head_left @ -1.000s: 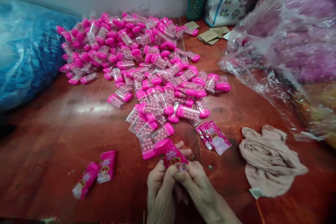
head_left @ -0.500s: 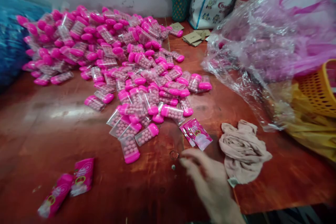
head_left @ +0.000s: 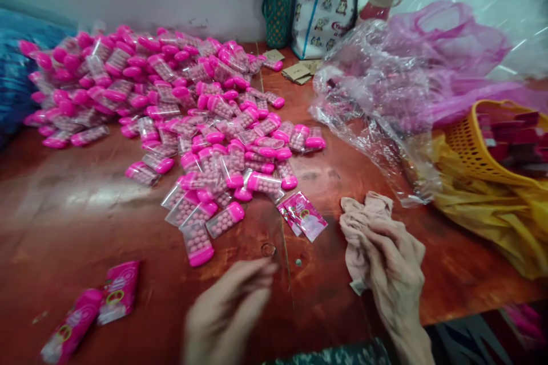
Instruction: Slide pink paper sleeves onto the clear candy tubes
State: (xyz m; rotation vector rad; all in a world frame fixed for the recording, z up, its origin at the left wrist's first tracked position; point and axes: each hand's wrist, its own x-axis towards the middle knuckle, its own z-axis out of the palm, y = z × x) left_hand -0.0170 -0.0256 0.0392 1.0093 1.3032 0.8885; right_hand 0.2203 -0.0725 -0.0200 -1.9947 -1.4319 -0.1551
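Observation:
My right hand (head_left: pixel 396 259) grips a crumpled beige cloth (head_left: pixel 355 228), its fingers bent over the right side. Low in the middle, my left hand (head_left: pixel 229 311) is blurred, fingers pointing right and thumb apart, with nothing visible in it. A small pale bit (head_left: pixel 298 262) lies on the table between the hands. Beyond it are pink printed packets (head_left: pixel 306 215), overlapping. Two filled pink-wrapped containers (head_left: pixel 72 325) rest at the lower left. Behind spreads a large heap of clear containers (head_left: pixel 205 97) with pink caps and pink beads inside.
A yellow basket (head_left: pixel 466 137) holding dark pink pieces stands at the right on yellow plastic (head_left: pixel 475 222). Clear and pink plastic bags (head_left: pixel 381 91) lie behind it. Cardboard pieces (head_left: pixel 297 72), a white tote bag (head_left: pixel 319 17) and a green pouch (head_left: pixel 276 11) are by the wall.
My right hand has moved right onto the cloth and closed on it. My left hand has come into view. The small pale bit has shifted right on the table, and the view has turned slightly.

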